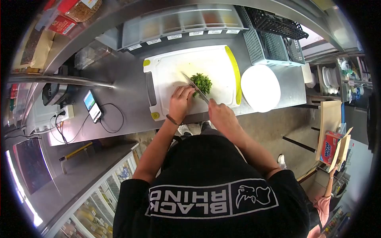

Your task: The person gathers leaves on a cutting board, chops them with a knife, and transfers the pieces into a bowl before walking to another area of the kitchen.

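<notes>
A white cutting board [170, 67] with lime-green edges lies in front of me on the steel counter. Near its middle is a small heap of cut green herbs [203, 82]. My right hand [223, 116] is wrapped round the handle of a kitchen knife [194, 84], whose blade slants up and left along the heap's left side. On the other side of the blade, my left hand [181, 102] has its fingers curled and bunched, with a bit of green herb at the fingertips. What lies under those fingers is mostly hidden.
Right of the board lies a round white plate [260, 88], with grey plastic baskets [270, 49] behind it. A lidded ingredient rack [182, 23] stands at the back. Leftward are a phone [92, 106] and its cable. Another person [323, 206] handles a box at far right.
</notes>
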A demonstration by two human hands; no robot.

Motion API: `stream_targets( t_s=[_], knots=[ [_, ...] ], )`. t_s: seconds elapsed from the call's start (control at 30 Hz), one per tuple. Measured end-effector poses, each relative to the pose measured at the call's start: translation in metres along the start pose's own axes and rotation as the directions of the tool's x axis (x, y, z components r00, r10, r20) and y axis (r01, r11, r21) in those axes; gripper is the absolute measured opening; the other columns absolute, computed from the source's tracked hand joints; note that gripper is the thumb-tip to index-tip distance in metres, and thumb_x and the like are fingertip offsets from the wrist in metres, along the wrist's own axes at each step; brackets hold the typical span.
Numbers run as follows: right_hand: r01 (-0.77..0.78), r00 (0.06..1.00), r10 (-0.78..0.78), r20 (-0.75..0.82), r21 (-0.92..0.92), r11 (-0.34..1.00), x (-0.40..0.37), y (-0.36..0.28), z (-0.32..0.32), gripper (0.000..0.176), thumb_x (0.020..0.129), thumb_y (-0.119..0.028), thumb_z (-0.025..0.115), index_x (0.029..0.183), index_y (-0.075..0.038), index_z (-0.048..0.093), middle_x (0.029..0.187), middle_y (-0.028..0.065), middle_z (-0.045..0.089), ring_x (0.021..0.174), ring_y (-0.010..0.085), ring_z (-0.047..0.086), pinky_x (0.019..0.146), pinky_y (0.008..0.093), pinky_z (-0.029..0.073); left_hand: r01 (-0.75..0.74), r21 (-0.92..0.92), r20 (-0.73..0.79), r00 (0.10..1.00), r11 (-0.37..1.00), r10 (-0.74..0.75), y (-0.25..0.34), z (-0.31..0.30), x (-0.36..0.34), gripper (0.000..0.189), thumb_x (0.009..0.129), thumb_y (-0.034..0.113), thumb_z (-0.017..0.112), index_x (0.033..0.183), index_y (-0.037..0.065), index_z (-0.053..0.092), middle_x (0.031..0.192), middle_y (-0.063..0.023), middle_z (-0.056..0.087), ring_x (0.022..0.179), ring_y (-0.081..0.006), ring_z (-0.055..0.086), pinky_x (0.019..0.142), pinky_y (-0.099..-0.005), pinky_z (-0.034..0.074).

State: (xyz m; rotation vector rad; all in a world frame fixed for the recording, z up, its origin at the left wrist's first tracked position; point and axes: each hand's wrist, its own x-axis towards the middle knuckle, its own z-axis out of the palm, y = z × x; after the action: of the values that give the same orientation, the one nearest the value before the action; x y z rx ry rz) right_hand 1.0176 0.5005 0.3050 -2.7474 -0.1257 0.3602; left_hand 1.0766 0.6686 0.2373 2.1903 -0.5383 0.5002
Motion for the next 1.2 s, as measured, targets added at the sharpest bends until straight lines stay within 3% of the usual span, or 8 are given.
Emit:
stream_targets(
  t_s=[0.2, 0.27, 0.47, 0.57, 0.7, 0.8, 0.87, 1.2],
  knots=[
    [0.069, 0.997, -0.069, -0.020, -0.015, 0.998, 0.019, 0.000, 0.014, 0.027, 0.087, -0.008, 0.051, 0.114, -0.002, 0.051, 0.071, 0.0224, 0.063, 0.065, 0.0403, 0.067, 0.056, 0.0465, 0.056, -0.010, 0.001, -0.003, 1.000, 1.000, 0.010, -0.003, 0.001, 0.000, 0.015, 0.077, -0.003, 0.070, 0.090, 0.002, 0.064, 0.093, -0.0109, 0.068, 0.086, -0.0294, 0.065, 0.074, -0.0363, 0.053],
    [0.061, 0.998, -0.057, 0.038, -0.089, 0.994, 0.015, 0.001, 0.010, 0.033, 0.086, -0.008, 0.052, 0.119, 0.000, 0.051, 0.070, 0.0210, 0.063, 0.062, 0.0376, 0.067, 0.055, 0.0446, 0.056, -0.023, 0.009, 0.006, 1.000, 1.000, 0.023, -0.003, 0.001, 0.000, 0.013, 0.078, -0.001, 0.067, 0.091, 0.002, 0.065, 0.094, -0.0101, 0.068, 0.088, -0.0282, 0.064, 0.075, -0.0371, 0.053],
    [0.072, 0.995, -0.077, -0.060, -0.082, 0.994, 0.019, 0.001, 0.031, 0.037, 0.086, -0.008, 0.053, 0.123, 0.000, 0.050, 0.071, 0.0199, 0.064, 0.062, 0.0363, 0.067, 0.056, 0.0431, 0.056, 0.005, -0.012, 0.007, 1.000, 1.000, -0.005, -0.003, 0.000, 0.001, 0.013, 0.078, -0.001, 0.067, 0.089, 0.003, 0.065, 0.093, -0.0081, 0.068, 0.086, -0.0274, 0.064, 0.074, -0.0367, 0.053],
    [0.032, 0.999, -0.032, -0.005, -0.070, 0.997, 0.031, -0.005, 0.027, 0.040, 0.087, -0.008, 0.052, 0.125, 0.000, 0.048, 0.072, 0.0207, 0.064, 0.065, 0.0374, 0.068, 0.058, 0.0441, 0.056, -0.004, 0.009, 0.008, 1.000, 1.000, 0.004, 0.001, -0.003, 0.002, 0.012, 0.078, -0.001, 0.067, 0.089, 0.003, 0.065, 0.093, -0.0075, 0.068, 0.086, -0.0273, 0.063, 0.074, -0.0365, 0.053],
    [0.071, 0.997, -0.071, 0.017, -0.056, 0.996, 0.018, 0.003, 0.018, 0.035, 0.088, -0.008, 0.051, 0.122, 0.001, 0.049, 0.072, 0.0209, 0.065, 0.067, 0.0381, 0.068, 0.059, 0.0449, 0.056, -0.036, 0.034, 0.025, 0.999, 0.999, 0.036, -0.001, -0.003, 0.000, 0.012, 0.078, 0.000, 0.067, 0.089, 0.003, 0.066, 0.094, -0.0081, 0.067, 0.087, -0.0276, 0.063, 0.074, -0.0366, 0.053],
    [0.017, 0.998, -0.014, 0.060, -0.053, 0.998, 0.018, 0.006, 0.016, 0.031, 0.089, -0.010, 0.050, 0.118, 0.001, 0.050, 0.073, 0.0210, 0.065, 0.068, 0.0383, 0.068, 0.060, 0.0450, 0.057, -0.044, 0.036, 0.029, 0.999, 0.998, 0.043, 0.002, -0.002, 0.001, 0.012, 0.079, 0.000, 0.067, 0.091, 0.002, 0.067, 0.095, -0.0096, 0.066, 0.087, -0.0286, 0.062, 0.075, -0.0371, 0.053],
    [0.066, 0.997, -0.067, -0.023, -0.049, 0.997, 0.030, 0.003, 0.024, 0.026, 0.090, -0.013, 0.049, 0.113, -0.001, 0.051, 0.072, 0.0212, 0.065, 0.066, 0.0389, 0.068, 0.059, 0.0461, 0.056, 0.001, -0.006, 0.005, 1.000, 1.000, -0.001, 0.005, -0.003, 0.001, 0.013, 0.079, 0.000, 0.067, 0.092, 0.000, 0.067, 0.096, -0.0111, 0.065, 0.087, -0.0297, 0.062, 0.076, -0.0376, 0.052],
    [0.068, 0.989, -0.069, -0.134, -0.011, 0.998, 0.014, 0.004, 0.007, 0.016, 0.092, -0.014, 0.048, 0.103, -0.004, 0.052, 0.066, 0.0207, 0.063, 0.061, 0.0396, 0.067, 0.054, 0.0476, 0.055, 0.063, 0.037, -0.008, 0.998, 0.997, -0.062, 0.004, -0.005, -0.005, 0.011, 0.081, 0.003, 0.068, 0.092, 0.002, 0.066, 0.091, -0.0105, 0.067, 0.085, -0.0299, 0.062, 0.074, -0.0386, 0.051]
  ],
)
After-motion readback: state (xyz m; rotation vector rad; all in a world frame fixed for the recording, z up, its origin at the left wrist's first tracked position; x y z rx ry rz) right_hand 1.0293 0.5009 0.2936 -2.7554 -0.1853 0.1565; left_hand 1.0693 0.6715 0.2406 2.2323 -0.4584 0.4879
